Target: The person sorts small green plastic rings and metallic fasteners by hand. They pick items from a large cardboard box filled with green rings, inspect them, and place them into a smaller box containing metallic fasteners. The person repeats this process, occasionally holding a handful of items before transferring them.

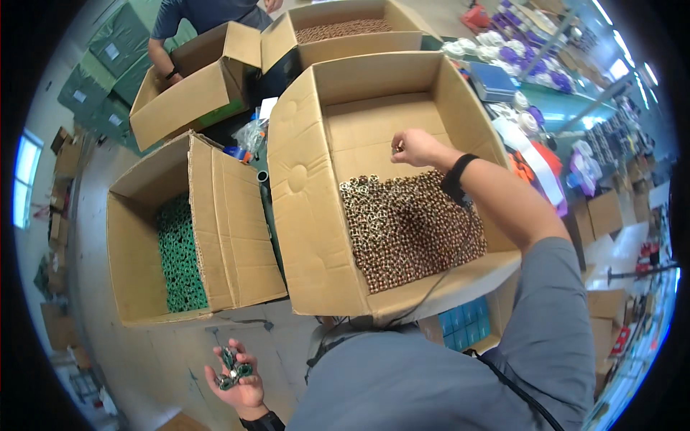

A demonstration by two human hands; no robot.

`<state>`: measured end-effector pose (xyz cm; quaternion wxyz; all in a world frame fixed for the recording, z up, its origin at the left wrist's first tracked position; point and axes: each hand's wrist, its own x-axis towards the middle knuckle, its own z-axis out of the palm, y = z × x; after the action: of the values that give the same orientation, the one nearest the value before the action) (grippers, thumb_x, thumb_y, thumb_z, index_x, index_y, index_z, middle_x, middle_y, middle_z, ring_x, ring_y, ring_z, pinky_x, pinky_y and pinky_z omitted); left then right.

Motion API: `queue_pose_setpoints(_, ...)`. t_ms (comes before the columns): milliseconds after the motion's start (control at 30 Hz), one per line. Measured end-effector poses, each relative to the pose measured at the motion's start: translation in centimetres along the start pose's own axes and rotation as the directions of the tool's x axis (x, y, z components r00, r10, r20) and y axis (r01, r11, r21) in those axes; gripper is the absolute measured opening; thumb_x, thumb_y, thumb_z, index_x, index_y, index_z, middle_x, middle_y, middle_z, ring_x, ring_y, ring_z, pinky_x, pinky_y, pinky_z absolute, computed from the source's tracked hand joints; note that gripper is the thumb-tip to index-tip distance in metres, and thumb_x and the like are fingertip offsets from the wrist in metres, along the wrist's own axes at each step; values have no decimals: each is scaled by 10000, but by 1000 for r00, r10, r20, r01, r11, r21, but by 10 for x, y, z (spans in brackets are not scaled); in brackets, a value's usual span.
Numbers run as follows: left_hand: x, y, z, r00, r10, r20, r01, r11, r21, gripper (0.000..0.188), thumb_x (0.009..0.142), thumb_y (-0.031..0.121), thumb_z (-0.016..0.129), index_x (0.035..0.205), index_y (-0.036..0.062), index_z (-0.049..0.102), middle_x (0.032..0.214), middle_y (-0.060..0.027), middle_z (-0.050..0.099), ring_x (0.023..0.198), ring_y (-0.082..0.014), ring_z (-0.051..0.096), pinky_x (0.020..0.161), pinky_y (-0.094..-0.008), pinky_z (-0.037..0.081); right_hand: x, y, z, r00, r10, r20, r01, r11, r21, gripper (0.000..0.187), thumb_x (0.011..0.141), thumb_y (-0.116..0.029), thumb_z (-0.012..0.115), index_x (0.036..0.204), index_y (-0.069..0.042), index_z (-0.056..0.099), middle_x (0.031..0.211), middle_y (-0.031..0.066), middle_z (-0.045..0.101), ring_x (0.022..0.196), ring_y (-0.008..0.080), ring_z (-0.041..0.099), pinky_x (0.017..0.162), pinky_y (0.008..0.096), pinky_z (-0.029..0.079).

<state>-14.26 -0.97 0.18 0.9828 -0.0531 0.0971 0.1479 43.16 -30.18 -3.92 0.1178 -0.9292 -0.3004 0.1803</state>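
My left hand [244,391], low on the left, has its fingers curled round several small dark-green pieces [232,368] with pale, shiny ends; their exact kind is unclear. My right hand [424,149] is over the large cardboard box [298,179] in the middle, thumb and fingertips pinched together. Whatever is in that pinch is too small to name. Below it, many small brown round pieces [410,237] with light rims stand packed in tight rows, covering the near part of the box's floor. Bare cardboard shows at the far part.
Left of the middle box, another open carton [237,223] holds many green pieces [180,251]. Across from me, a person [205,14] reaches into a box [187,100], beside a carton of brown pieces [345,30]. Blue packs [463,323] sit below the middle box. A blue case [492,81] lies far right.
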Motion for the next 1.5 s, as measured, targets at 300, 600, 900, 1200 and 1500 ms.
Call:
queue_pose_setpoints(300, -39, -83, -4, 954, 257, -157, -252, 966, 52, 487, 985, 414, 549, 1387, 141, 566, 1514, -105, 354, 1295, -279, 454, 878, -440, 603, 74, 56, 128, 986, -34, 162, 43, 998, -55, 330, 802, -188, 759, 1104, -62, 711, 1072, 176, 728, 1025, 359, 682, 897, 439, 550)
queue_pose_setpoints(600, -41, -119, -6, 941, 308, -138, -302, 951, 64, 481, 992, 413, 546, 1389, 143, 561, 1514, -111, 355, 1301, -277, 450, 890, -443, 602, 101, 78, 158, 935, -181, 305, 203, 978, -42, 299, 815, -206, 694, 1069, -55, 742, 999, 186, 743, 936, 359, 708, 840, 434, 561)
queue_pose_setpoints(900, -49, -130, -9, 929, 343, -138, -338, 939, 61, 495, 990, 432, 538, 1393, 145, 569, 1518, -114, 356, 1299, -278, 451, 892, -439, 605, 97, 130, 145, 964, 82, 251, -206, 829, 520, 138, 797, -150, 662, 761, -18, 647, 674, 117, 678, 550, 187, 615, 535, 351, 500)
queue_pose_setpoints(1200, -47, -140, -9, 928, 339, -154, -328, 940, 96, 507, 986, 446, 531, 1405, 160, 550, 1552, -107, 340, 1298, -284, 444, 877, -405, 590, 85, 102, 152, 998, -16, 63, 5, 984, 179, 402, 795, -91, 669, 1197, -101, 693, 1219, 204, 646, 1155, 361, 614, 1028, 402, 491)
queue_pose_setpoints(1500, -57, -144, -7, 907, 385, -170, -369, 922, 115, 518, 981, 452, 532, 1407, 159, 559, 1536, -110, 352, 1292, -290, 452, 872, -411, 601, 81, 110, 161, 991, -127, 44, 123, 989, 80, 268, 777, -62, 645, 1032, -61, 726, 1146, 196, 648, 1090, 388, 621, 954, 437, 517)
